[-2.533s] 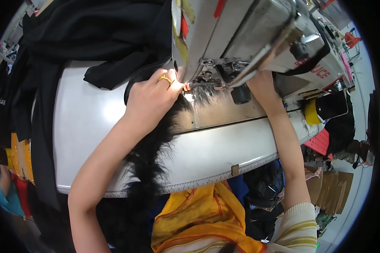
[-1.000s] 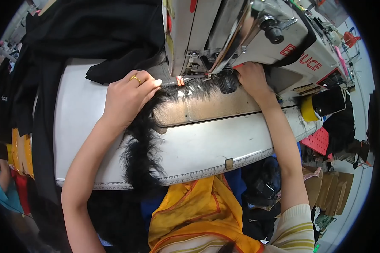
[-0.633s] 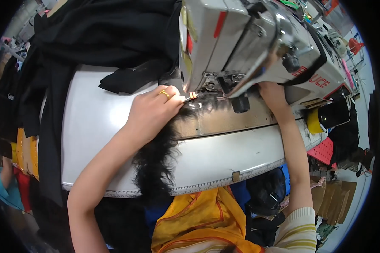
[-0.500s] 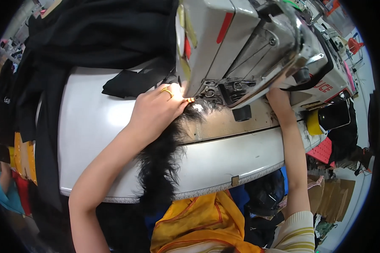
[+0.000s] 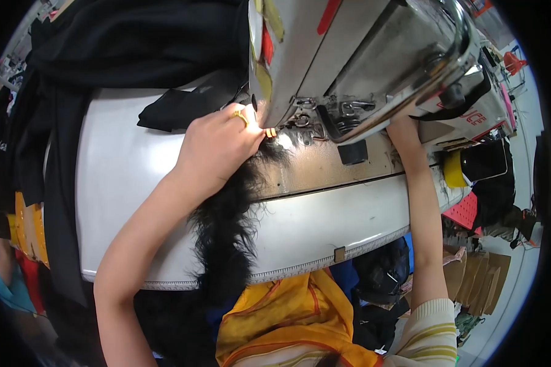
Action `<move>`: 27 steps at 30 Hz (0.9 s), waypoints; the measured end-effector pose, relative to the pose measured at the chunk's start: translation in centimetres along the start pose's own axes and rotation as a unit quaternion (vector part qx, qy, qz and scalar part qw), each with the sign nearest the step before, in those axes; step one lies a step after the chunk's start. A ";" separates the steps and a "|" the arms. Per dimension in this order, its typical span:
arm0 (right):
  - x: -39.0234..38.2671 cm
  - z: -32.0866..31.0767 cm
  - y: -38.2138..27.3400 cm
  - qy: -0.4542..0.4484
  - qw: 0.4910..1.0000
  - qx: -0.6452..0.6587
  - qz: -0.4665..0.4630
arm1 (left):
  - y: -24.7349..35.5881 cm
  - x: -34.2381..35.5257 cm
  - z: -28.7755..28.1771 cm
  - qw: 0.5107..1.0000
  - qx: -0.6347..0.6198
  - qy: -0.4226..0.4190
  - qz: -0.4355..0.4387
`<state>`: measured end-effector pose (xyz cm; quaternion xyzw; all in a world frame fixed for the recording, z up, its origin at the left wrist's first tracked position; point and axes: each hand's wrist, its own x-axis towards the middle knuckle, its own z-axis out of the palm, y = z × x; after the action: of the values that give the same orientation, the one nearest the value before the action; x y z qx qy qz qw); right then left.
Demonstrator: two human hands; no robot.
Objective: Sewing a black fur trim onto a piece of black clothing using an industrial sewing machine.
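Note:
My left hand [image 5: 217, 147], with a yellow ring on one finger, presses fluffy black trim [image 5: 226, 244] against the bed of a sewing machine [image 5: 306, 73]. Its fingers are closed on the trim, close beside the lit presser foot area. From there the trim hangs down over the table's front edge. Black fabric [image 5: 177, 109] lies beyond this hand, running up to the machine. My right hand [image 5: 404, 131] reaches in behind the machine's metal guard. Most of its fingers are hidden there.
The white sewing table [image 5: 330, 226] has a measuring tape along its front edge. A large black cloth [image 5: 141, 46] is heaped at the back left. A yellow and black container [image 5: 454, 169] is by the right forearm. Flattened cardboard [image 5: 483, 284] stands at the lower right.
The whole view has shifted slightly, so the table and left hand appear a little further left and up. Less trim shows to the right of the left fingers. Both hands keep their places.

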<state>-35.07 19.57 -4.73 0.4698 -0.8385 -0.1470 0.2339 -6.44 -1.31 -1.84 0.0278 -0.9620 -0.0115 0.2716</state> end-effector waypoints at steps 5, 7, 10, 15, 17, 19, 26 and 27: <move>0.2 -0.1 -0.3 -0.057 0.995 0.055 0.056 | -0.3 -0.2 -0.4 0.998 -0.037 -0.047 -0.005; 0.5 1.0 0.0 -0.083 0.996 -0.020 0.016 | -0.2 -0.2 -0.5 0.997 -0.071 -0.032 -0.012; 0.5 -1.6 -1.3 -0.054 0.994 0.084 0.045 | -0.7 -0.1 -0.7 0.992 -0.114 -0.037 -0.035; -1.4 -6.3 -2.7 0.115 0.975 0.170 -0.090 | -1.4 -1.1 -0.9 0.996 -0.084 0.005 -0.009; -3.0 -8.7 -4.4 0.229 0.928 0.255 -0.147 | -0.3 -0.5 -1.6 0.998 -0.039 -0.042 -0.040; -5.8 -10.0 -7.2 0.073 0.868 0.448 -0.202 | 0.8 0.4 -1.8 0.992 0.072 -0.098 -0.044; -3.4 -13.7 -15.9 -0.390 0.165 0.905 0.041 | 0.2 1.2 -5.2 0.858 -0.396 -0.200 -0.258; -3.1 -14.0 -17.1 -0.386 0.116 0.913 0.063 | -0.2 0.9 -4.8 0.827 -0.456 -0.186 -0.272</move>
<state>-13.93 13.02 -1.65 0.1587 -0.3512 0.5820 -0.7161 -4.72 -1.55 2.67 0.1584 -0.8332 -0.5269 0.0554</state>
